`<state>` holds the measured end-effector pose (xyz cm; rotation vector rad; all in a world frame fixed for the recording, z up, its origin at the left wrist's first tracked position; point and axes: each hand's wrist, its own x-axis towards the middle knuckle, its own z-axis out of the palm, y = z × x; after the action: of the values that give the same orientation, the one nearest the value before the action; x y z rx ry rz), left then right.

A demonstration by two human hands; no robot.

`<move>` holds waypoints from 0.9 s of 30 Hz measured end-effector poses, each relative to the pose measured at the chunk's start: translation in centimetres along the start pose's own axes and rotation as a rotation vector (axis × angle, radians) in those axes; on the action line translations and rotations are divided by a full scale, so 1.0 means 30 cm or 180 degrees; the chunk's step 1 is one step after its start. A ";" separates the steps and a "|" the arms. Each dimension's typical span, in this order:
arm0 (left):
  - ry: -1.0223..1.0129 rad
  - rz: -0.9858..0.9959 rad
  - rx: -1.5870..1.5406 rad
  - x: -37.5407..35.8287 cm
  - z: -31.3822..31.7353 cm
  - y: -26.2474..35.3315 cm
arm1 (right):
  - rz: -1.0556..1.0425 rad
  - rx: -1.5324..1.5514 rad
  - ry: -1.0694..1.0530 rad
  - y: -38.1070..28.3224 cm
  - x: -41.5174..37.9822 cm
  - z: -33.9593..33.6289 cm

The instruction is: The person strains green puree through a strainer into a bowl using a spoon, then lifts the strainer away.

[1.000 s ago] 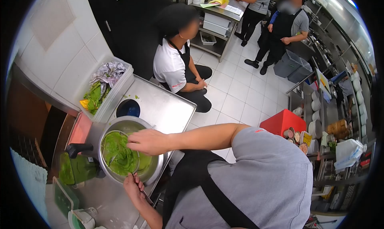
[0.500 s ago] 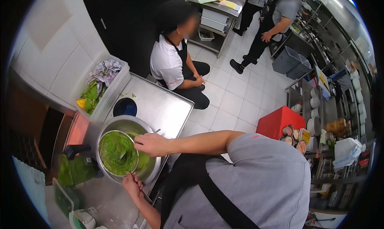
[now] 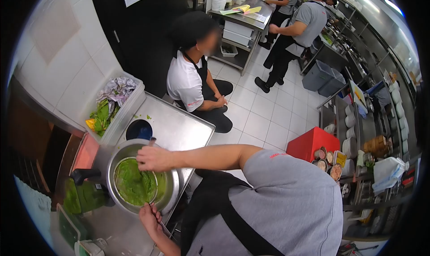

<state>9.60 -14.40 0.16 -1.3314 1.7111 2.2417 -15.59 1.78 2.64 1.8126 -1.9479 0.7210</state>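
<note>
A round strainer with thick green puree [image 3: 134, 182] inside sits within a large metal pot [image 3: 112, 160]. My left hand [image 3: 151, 216] is closed around the strainer's handle at the pot's near edge. Above the puree, my right hand [image 3: 153, 159] is closed on a utensil [image 3: 152, 141], whose handle end sticks up past my fingers. The utensil's lower end is hidden by my hand and the puree.
A blender jug [image 3: 85, 194] with green residue lies left of the pot. Behind are a dark blue round container [image 3: 139, 130] and a bin of leaves [image 3: 102, 115]. A person [image 3: 190, 83] crouches beside the metal table [image 3: 186, 117]; others stand farther back.
My right hand has moved left over the strainer, and the utensil handle now points up. The strainer sits slightly lower and to the right. A standing person in the background has turned away.
</note>
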 end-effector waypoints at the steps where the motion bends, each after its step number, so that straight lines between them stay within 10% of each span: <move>1: -0.0054 -0.0019 -0.0021 -0.005 0.003 0.002 | -0.0055 -0.0081 0.0120 0.011 0.012 0.002; 27: 0.0057 -0.0104 -0.0204 -0.046 0.037 0.014 | 0.0072 0.0379 -0.0697 0.071 0.127 -0.014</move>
<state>9.61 -13.04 1.37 -1.3856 1.6237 2.2922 -18.11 -0.94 5.02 2.0182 -2.1059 0.6834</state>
